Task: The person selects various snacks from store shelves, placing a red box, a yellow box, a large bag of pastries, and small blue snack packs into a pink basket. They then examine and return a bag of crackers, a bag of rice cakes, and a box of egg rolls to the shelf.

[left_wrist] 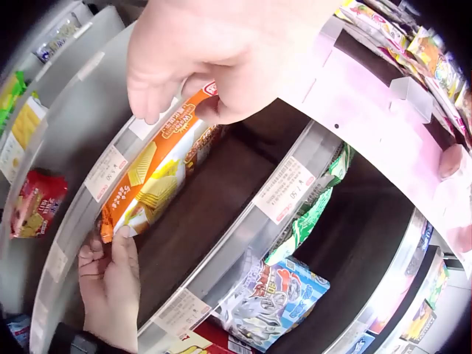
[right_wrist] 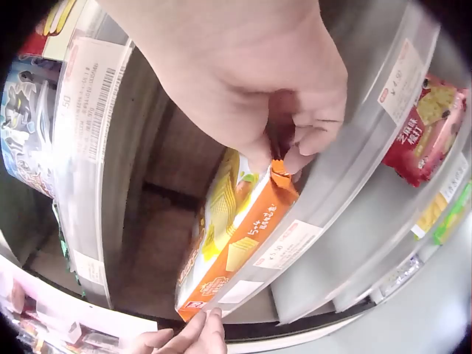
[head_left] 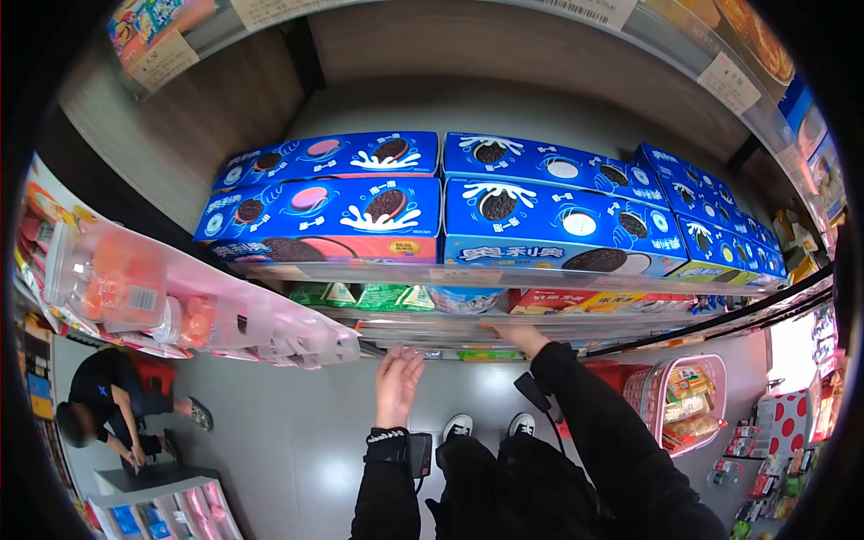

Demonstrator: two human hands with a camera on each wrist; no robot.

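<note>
An orange wafer box point(left_wrist: 158, 173) lies on a low shelf behind the price rail point(left_wrist: 287, 188). My left hand point(left_wrist: 188, 110) holds its near end, by the red logo, between thumb and fingers. My right hand point(right_wrist: 284, 158) pinches the far orange corner of the box point(right_wrist: 236, 236) with thumb and fingertips. In the left wrist view the right hand's fingers point(left_wrist: 110, 284) sit at the box's other end. From the head camera both hands, left point(head_left: 400, 360) and right point(head_left: 508, 331), reach under the shelf edge, and the box itself is hidden.
Blue cookie boxes point(head_left: 504, 216) fill the shelf above. A pink hanging display point(head_left: 225, 315) juts out at the left. Green packs point(left_wrist: 310, 214), a blue-white bag point(left_wrist: 273, 302) and a red pack point(left_wrist: 33, 203) lie on neighbouring shelves. A pink basket point(head_left: 684, 400) stands at the right, and a crouching person point(head_left: 108, 405) is at the left.
</note>
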